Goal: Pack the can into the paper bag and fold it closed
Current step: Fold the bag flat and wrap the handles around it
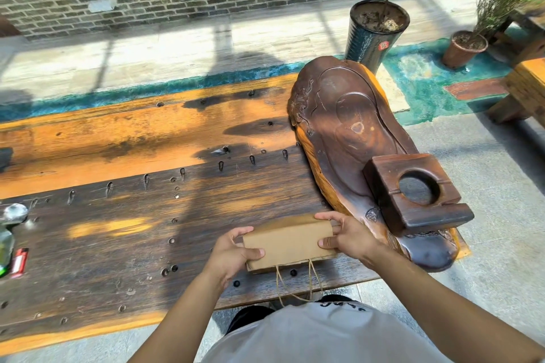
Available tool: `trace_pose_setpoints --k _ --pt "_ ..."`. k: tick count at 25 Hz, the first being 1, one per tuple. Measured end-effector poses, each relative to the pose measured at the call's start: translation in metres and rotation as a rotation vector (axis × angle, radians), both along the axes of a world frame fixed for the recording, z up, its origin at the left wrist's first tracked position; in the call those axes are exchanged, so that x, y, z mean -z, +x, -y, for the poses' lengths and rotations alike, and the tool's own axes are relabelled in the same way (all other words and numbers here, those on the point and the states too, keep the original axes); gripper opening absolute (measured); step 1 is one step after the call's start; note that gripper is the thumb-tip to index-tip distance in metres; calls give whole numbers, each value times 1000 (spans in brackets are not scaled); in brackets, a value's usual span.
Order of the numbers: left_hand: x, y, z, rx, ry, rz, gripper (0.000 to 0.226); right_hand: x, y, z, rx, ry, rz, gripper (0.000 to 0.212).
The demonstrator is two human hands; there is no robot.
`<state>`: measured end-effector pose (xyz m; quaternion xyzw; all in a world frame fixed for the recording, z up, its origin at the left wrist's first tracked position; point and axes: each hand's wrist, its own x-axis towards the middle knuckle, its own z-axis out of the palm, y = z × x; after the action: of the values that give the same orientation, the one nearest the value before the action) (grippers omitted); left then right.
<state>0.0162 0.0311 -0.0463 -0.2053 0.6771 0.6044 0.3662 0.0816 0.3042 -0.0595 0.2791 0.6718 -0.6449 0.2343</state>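
The brown folded paper bag [287, 246] is clamped at both ends, between the left hand [236, 253] and right hand [346, 237], fingers closed on it, low on the dark plank desk [118, 230]. Light, creasable paper is judged; side edges suit gripping. Beyond the fingers, no legible writing is seen.

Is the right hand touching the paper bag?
Touching. The head view shows the right hand gripping the right end of the paper bag, thumb pressed on its front and fingers wrapped over its top edge.
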Motion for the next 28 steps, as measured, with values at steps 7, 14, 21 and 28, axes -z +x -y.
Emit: trace_pose_setpoints --k 7,14,21,28 --pt "10 4 4 407 -603 -475 47 3 -9 -5 -423 650 -107 70" --pt "9 -1 10 542 -611 -530 32 18 -13 -17 -497 653 -284 41" --pt "1 -10 11 764 -601 -631 35 3 -11 -15 -598 638 -359 53" --pt "-1 -17 6 725 -463 -572 23 7 -11 -16 -553 568 -324 35"
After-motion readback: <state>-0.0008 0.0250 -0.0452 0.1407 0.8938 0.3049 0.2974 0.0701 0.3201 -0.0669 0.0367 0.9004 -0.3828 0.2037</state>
